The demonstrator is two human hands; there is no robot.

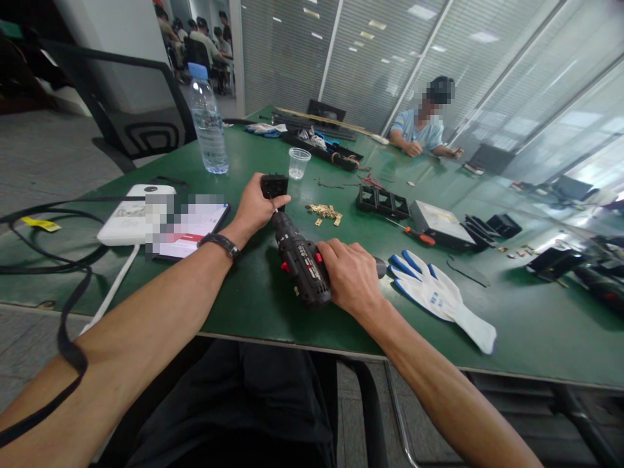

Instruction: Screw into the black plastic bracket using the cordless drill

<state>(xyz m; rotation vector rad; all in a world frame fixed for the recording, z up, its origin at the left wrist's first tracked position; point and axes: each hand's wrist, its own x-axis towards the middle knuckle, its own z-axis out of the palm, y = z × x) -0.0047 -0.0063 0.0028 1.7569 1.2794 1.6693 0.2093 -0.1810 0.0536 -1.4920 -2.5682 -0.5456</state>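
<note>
My right hand grips a black cordless screwdriver with red buttons, lying low over the green table. Its bit points up and left into a small black plastic part. My left hand, with a dark watch on the wrist, holds that black part against the table, thumb beside the bit. A small heap of brass pieces lies just right of the part. A white and blue work glove rests flat on the table to the right of my right hand.
A water bottle and clear plastic cup stand behind the part. A white device and tablet lie left, with black cables. Black parts, a screwdriver and a grey box lie right. A person sits at the far end.
</note>
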